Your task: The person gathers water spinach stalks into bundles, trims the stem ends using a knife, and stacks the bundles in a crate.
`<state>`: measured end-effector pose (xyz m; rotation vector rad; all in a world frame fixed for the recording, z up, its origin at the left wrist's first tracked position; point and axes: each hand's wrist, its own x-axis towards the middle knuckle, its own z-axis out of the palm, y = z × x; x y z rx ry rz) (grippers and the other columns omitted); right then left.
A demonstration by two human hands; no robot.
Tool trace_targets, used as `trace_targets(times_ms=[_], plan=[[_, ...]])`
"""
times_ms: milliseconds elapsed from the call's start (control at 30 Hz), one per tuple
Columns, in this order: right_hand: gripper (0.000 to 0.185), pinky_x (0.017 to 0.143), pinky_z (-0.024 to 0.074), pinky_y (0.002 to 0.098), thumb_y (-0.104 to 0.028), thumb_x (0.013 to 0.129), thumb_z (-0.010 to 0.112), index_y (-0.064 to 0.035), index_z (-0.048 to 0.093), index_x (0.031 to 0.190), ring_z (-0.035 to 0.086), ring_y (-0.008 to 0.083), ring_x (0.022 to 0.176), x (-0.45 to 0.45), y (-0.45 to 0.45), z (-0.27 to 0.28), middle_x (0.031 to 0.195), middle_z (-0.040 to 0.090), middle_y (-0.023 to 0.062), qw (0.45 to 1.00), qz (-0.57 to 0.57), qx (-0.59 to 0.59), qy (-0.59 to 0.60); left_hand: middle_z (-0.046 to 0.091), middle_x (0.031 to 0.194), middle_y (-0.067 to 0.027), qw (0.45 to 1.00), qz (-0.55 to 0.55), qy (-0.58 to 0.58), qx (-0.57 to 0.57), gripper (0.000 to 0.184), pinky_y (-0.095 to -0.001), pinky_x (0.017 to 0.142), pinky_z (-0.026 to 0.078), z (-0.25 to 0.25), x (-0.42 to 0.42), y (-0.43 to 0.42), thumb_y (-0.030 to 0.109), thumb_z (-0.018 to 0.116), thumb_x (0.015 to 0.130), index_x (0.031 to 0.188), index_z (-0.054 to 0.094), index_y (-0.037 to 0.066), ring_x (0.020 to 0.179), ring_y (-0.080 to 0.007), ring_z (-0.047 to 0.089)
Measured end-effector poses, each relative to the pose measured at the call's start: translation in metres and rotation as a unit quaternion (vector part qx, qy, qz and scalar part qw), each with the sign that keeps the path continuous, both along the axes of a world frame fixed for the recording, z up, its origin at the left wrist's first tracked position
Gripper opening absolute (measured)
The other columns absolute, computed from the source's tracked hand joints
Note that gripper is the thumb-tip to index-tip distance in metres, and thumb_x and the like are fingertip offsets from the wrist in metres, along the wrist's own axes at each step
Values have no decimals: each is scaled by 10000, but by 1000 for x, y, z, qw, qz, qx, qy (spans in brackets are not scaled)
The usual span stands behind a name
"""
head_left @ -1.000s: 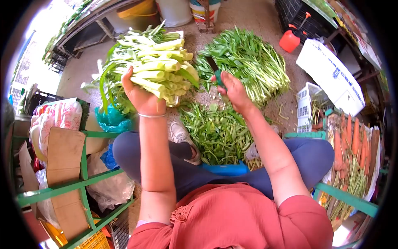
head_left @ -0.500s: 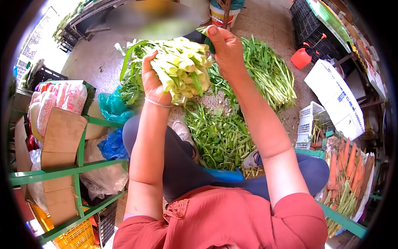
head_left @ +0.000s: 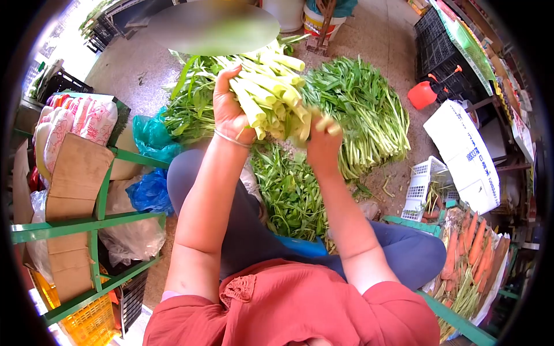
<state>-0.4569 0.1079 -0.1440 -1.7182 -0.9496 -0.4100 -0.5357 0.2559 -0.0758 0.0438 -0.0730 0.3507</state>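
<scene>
One bundle of thick-stemmed leafy greens [head_left: 270,89] is clamped in my left hand [head_left: 232,112], left of the long-leaved greens pile [head_left: 363,109]. My right hand [head_left: 324,141] blurs close by; grip indeterminate.

A speckled, grey-brown floor [head_left: 372,37] carries everything ahead of the person [head_left: 300,305]. A pile of loose leaves [head_left: 288,193] spreads close by at twelve o'clock; a labelled white bucket [head_left: 323,26] stands far beyond it. Toward one o'clock lies a heap of long-stemmed greens [head_left: 358,109], with a red spray bottle [head_left: 422,96] farther out.
</scene>
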Motion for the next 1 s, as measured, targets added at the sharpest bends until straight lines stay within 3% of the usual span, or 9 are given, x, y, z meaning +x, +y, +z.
trace_targets(times_ms=[33, 100, 300, 467, 600, 667, 867, 933, 1000], plan=[[314, 450, 269, 234, -190, 810, 590, -39, 449, 572, 337, 42, 494, -5, -7, -10, 516, 399, -54, 993, -52, -42, -97, 527, 1116, -170, 999, -8, -30, -8, 441, -459, 931, 371, -1, 0, 2, 153, 554, 742, 1139, 454, -9, 1020, -319, 509], [319, 461, 292, 248, -197, 819, 570, -38, 438, 576, 376, 61, 502, -21, -24, -21, 522, 410, -35, 910, 146, 55, 383, 524, 1122, -173, 1000, 16, -17, 0, 442, -459, 930, 372, 0, 2, 3, 156, 552, 744, 1141, 453, -11, 1022, -320, 508], [374, 440, 265, 243, -288, 807, 592, -49, 460, 552, 316, 52, 478, 4, -17, 33, 535, 394, -22, 912, 106, 186, 349, 533, 1113, -179, 999, 15, 6, 35, 440, -462, 927, 379, 2, 5, -3, 171, 544, 754, 1139, 456, -22, 1019, -324, 518], [362, 413, 257, 224, -324, 781, 629, -62, 516, 558, 343, 57, 458, 28, 15, 80, 497, 398, -26, 965, 147, 112, 189, 520, 1134, -190, 998, -38, -51, 21, 453, -464, 935, 370, 0, 3, -7, 168, 533, 759, 1158, 444, -26, 1032, -325, 510], [317, 407, 281, 236, -251, 733, 683, -45, 531, 546, 376, 68, 460, 8, -14, 37, 509, 465, -10, 981, 148, 5, 126, 522, 1134, -183, 999, -7, -35, 16, 439, -444, 947, 366, -2, -1, -1, 150, 536, 757, 1146, 450, -34, 1039, -314, 509], [269, 423, 300, 236, -180, 712, 700, -37, 533, 558, 400, 70, 472, -1, -35, -13, 510, 470, 6, 953, 201, 18, 226, 517, 1139, -181, 998, 41, -3, 46, 439, -443, 953, 360, -2, -1, 4, 146, 541, 754, 1146, 446, -28, 1046, -317, 503], [428, 526, 391, 308, -497, 708, 629, -88, 579, 591, 507, 174, 543, -20, -115, -144, 568, 552, 39, 807, 87, -515, 277, 503, 1156, -181, 998, 36, -27, 42, 458, -464, 961, 343, -1, -4, 7, 158, 540, 756, 1165, 429, -17, 1065, -326, 487], [443, 606, 433, 373, -562, 700, 592, -122, 644, 685, 547, 197, 604, -26, -135, -161, 627, 586, 56, 678, 139, -657, 298, 495, 1169, -182, 999, 35, -17, 34, 468, -464, 961, 344, -2, -6, 6, 167, 535, 759, 1177, 422, -10, 1073, -332, 481], [449, 630, 445, 385, -563, 720, 569, -124, 661, 729, 555, 201, 616, -4, -147, -188, 637, 591, 67, 672, 176, -661, 283, 501, 1167, -177, 998, 17, -29, 44, 470, -459, 960, 349, 0, -6, 1, 166, 538, 754, 1178, 425, -1, 1070, -322, 488]])
